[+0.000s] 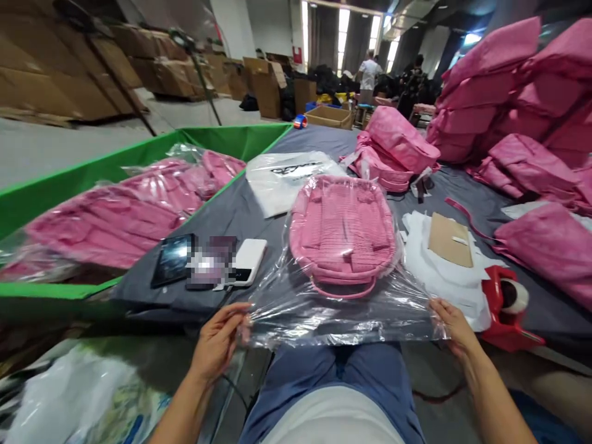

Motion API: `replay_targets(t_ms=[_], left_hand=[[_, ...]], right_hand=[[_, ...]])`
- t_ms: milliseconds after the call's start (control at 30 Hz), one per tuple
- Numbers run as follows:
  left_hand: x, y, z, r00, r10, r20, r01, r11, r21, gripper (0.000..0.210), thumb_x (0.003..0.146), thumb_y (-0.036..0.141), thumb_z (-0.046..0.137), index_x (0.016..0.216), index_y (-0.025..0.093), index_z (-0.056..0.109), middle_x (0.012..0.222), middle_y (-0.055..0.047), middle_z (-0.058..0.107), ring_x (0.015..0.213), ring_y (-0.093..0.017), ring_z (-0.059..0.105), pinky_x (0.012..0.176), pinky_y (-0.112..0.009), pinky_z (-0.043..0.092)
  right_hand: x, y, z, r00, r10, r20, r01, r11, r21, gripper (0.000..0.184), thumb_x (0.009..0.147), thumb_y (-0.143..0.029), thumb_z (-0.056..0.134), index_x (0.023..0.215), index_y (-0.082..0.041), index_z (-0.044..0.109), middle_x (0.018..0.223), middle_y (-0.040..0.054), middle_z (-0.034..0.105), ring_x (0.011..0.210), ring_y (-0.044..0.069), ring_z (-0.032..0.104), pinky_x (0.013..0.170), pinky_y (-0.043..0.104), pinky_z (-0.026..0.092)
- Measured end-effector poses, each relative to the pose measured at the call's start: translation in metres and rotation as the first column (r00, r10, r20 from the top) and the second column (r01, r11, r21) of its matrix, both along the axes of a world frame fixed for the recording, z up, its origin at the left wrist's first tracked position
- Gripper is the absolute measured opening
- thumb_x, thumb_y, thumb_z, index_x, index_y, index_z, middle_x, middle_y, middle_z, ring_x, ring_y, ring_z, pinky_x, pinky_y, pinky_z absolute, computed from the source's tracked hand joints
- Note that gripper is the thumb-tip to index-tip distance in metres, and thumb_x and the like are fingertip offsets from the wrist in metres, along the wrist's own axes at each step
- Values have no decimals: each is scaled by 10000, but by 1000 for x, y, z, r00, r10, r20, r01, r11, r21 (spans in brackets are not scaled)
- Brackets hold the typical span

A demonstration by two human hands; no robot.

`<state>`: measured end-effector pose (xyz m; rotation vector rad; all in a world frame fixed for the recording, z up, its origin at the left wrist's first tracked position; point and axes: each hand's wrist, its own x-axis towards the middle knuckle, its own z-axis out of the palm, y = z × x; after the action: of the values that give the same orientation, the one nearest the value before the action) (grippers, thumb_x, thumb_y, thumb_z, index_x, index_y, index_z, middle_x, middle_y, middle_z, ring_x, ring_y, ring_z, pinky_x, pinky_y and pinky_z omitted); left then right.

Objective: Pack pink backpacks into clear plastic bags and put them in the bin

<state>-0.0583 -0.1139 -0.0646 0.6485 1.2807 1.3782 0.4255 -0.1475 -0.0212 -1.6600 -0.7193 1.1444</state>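
Note:
A pink backpack (345,228) lies flat on the grey-covered table inside a clear plastic bag (333,320). Its carry handle points toward me, and the bag's loose end stretches past it to the table's front edge. My left hand (221,336) pinches the left corner of that end. On the other side, my right hand (451,324) grips the right corner, so the film is pulled wide between them. Left of the backpack lie a dark tablet (173,260) and a white power bank (250,262); a blurred patch covers something between them.
A green-walled bin (134,145) at left holds bagged pink backpacks (120,209). At right are a red tape dispenser (502,308), white sheets (420,253) with brown card, and stacked pink backpacks (499,92). A white plastic bag (291,176) lies behind. Two people stand far back.

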Motion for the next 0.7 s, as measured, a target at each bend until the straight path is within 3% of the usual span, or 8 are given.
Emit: replay_targets(t_ms=[133, 300, 367, 433, 500, 567, 633, 700], left_hand=[[4, 3, -4, 966, 135, 221, -96, 979, -178, 329, 512, 151, 779, 834, 165, 714, 656, 17, 694, 506, -91, 612, 459, -146, 529], [8, -6, -1, 965, 106, 241, -73, 987, -141, 640, 371, 51, 791, 990, 204, 743, 937, -4, 768, 708, -123, 694, 607, -136, 595], [7, -6, -2, 985, 94, 143, -79, 991, -108, 649, 346, 125, 868, 977, 215, 749, 943, -4, 764, 781, -154, 703, 675, -167, 603], [4, -3, -5, 995, 82, -64, -86, 995, -56, 485, 396, 274, 912, 846, 203, 746, 821, 2, 727, 747, -154, 669, 668, -187, 578], [2, 2, -8, 947, 106, -304, -92, 994, 60, 348, 508, 429, 883, 696, 193, 710, 730, 5, 650, 712, -148, 614, 674, -212, 546], [2, 6, -10, 864, 182, -469, -89, 973, 213, 364, 637, 536, 802, 630, 192, 682, 800, -16, 623, 787, -167, 601, 755, -249, 533], [7, 11, -10, 818, 255, -516, -88, 941, 326, 425, 742, 598, 710, 629, 191, 666, 976, -54, 643, 942, -208, 615, 868, -292, 520], [14, 17, -11, 823, 269, -500, -100, 935, 339, 493, 803, 663, 615, 649, 195, 634, 1053, -79, 657, 1025, -242, 620, 922, -333, 517]], right_hand=[[-3, -6, -8, 978, -128, -165, 150, 981, 126, 639, 483, -531, 917, 950, -235, 597, 561, -97, 475, 461, 84, 381, 429, 206, 311], [-4, -23, -20, 958, -131, -257, 187, 960, 210, 568, 507, -463, 920, 937, -239, 623, 723, -24, 613, 616, 146, 577, 544, 266, 508], [-3, -28, -23, 953, -140, -268, 206, 950, 237, 623, 459, -470, 941, 962, -238, 656, 812, 3, 658, 698, 165, 619, 629, 293, 553], [-1, -29, -26, 963, -141, -229, 201, 942, 267, 622, 446, -522, 944, 922, -234, 667, 815, 4, 656, 714, 165, 614, 674, 303, 552], [2, -26, -27, 990, -125, -64, 138, 950, 281, 528, 534, -600, 898, 804, -219, 651, 723, -11, 609, 666, 155, 569, 658, 300, 518], [5, -20, -27, 969, -167, 182, 102, 942, 321, 479, 655, -644, 815, 714, -207, 626, 707, -5, 579, 691, 163, 547, 670, 301, 484], [4, -11, -27, 897, -286, 337, 123, 894, 431, 477, 718, -657, 754, 690, -202, 613, 837, 34, 622, 832, 198, 574, 742, 314, 475], [-2, 0, -27, 870, -386, 305, 175, 823, 541, 485, 751, -676, 698, 707, -209, 579, 924, 50, 635, 913, 214, 583, 797, 326, 474]])
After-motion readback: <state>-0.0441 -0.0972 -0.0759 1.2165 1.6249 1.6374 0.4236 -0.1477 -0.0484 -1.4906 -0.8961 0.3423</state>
